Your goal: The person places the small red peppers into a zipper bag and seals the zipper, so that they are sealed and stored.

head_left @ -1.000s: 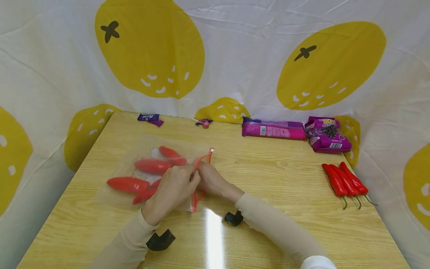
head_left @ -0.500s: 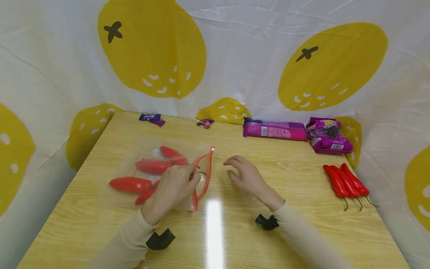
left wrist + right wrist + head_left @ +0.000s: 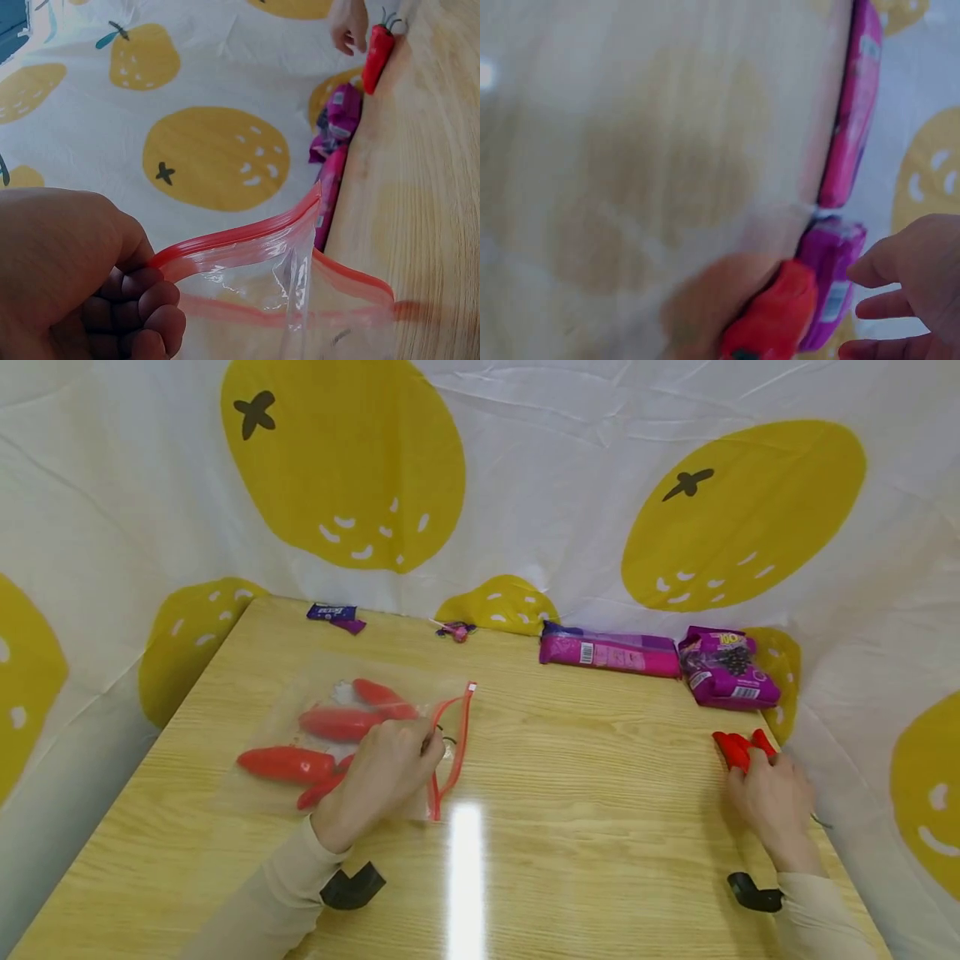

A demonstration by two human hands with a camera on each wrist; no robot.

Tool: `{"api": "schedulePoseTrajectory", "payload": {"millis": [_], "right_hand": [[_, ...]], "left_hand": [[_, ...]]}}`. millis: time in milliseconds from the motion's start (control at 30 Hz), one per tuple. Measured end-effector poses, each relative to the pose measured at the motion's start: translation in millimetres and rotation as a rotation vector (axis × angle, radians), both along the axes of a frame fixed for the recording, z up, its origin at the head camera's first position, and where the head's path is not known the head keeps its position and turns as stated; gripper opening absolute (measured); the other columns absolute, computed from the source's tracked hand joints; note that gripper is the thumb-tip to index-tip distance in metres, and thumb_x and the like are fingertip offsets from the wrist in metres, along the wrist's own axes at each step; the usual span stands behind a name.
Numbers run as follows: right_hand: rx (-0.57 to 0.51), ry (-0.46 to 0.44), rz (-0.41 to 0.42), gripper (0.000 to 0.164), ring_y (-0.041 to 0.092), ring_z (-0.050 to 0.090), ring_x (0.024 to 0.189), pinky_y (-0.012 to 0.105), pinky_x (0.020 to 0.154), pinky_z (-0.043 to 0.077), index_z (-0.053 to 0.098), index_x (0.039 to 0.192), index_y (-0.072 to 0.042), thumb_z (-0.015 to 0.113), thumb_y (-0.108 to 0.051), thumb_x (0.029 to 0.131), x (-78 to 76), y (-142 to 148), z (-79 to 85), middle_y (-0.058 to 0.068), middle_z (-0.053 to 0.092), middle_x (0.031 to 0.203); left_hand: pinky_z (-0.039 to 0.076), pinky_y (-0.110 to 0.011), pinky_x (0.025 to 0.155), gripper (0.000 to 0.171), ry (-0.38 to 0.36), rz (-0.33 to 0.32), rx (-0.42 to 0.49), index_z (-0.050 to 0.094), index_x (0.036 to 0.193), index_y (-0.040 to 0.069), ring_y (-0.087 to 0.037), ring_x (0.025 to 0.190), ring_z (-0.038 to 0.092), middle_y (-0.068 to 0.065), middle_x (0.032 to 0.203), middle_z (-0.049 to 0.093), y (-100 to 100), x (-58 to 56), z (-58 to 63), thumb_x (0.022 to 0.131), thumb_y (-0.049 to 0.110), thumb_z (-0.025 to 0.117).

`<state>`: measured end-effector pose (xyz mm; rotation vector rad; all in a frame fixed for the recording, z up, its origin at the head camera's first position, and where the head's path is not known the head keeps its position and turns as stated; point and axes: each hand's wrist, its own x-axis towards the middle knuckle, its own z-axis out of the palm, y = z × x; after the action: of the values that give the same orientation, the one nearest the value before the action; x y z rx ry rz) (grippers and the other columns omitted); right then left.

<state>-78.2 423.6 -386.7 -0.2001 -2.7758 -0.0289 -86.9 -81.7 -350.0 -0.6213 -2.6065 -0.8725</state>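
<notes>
My left hand (image 3: 390, 764) pinches the red zip rim of a clear zip bag (image 3: 459, 752), whose mouth gapes toward the right. Several red chili peppers (image 3: 285, 764) lie inside the bag, seen through its film. In the left wrist view, thumb and curled fingers of the left hand (image 3: 97, 277) grip the red rim (image 3: 232, 236). At the table's right side, my right hand (image 3: 776, 806) is over the loose red chili peppers (image 3: 731, 748) and hides most of them. The right wrist view shows its fingers spread beside the peppers (image 3: 776, 315), not wrapped round them.
Along the back edge lie a long pink-purple packet (image 3: 607, 652) and a purple bag with a grape picture (image 3: 727, 668). Farther left are a lollipop (image 3: 458, 632) and a small dark-blue wrapped snack (image 3: 332, 612). A patterned cloth (image 3: 540, 485) hangs behind the wooden table (image 3: 585, 777).
My right hand has let go of the bag's rim and moved right to the loose chili peppers. The left hand keeps hold of the rim, and the bag's mouth now gapes.
</notes>
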Motion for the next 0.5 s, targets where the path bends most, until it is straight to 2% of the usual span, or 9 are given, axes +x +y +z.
{"api": "schedulePoseTrajectory", "payload": {"millis": [100,167,333,500], "right_hand": [[0.000,-0.150,-0.072,0.033,0.054,0.042,0.072,0.061,0.058,0.033,0.051,0.094,0.009,0.055,-0.020,0.081,7.7,12,-5.4,0.039,0.044,0.085],[-0.003,-0.187,-0.068,0.032,0.053,0.043,0.069,0.059,0.055,0.034,0.050,0.091,0.009,0.054,-0.021,0.080,9.6,15,-9.2,0.038,0.044,0.081],[-0.006,-0.182,-0.051,0.027,0.047,0.043,0.056,0.051,0.044,0.033,0.044,0.084,0.006,0.057,-0.015,0.073,7.8,15,-12.4,0.034,0.042,0.070],[-0.006,-0.151,-0.054,0.026,0.047,0.042,0.053,0.050,0.043,0.032,0.042,0.083,0.003,0.061,-0.008,0.069,7.1,13,-13.1,0.032,0.043,0.066]], "left_hand": [[0.023,-0.019,0.040,0.032,-0.001,0.002,-0.008,0.041,0.054,0.015,-0.005,0.044,0.029,0.007,0.050,0.029,0,-0.2,0.4,0.082,0.009,0.055],[0.024,-0.019,0.041,0.031,-0.002,0.003,-0.014,0.042,0.054,0.015,-0.005,0.044,0.029,0.007,0.050,0.029,0,-0.1,0.6,0.082,0.009,0.055],[0.024,-0.019,0.041,0.031,-0.007,0.010,-0.017,0.042,0.054,0.015,-0.005,0.044,0.030,0.007,0.050,0.030,0,0.3,0.5,0.082,0.009,0.056],[0.023,-0.019,0.041,0.031,0.004,0.007,-0.021,0.042,0.054,0.015,-0.005,0.044,0.028,0.007,0.050,0.029,0,-0.2,0.5,0.081,0.008,0.055]]}}
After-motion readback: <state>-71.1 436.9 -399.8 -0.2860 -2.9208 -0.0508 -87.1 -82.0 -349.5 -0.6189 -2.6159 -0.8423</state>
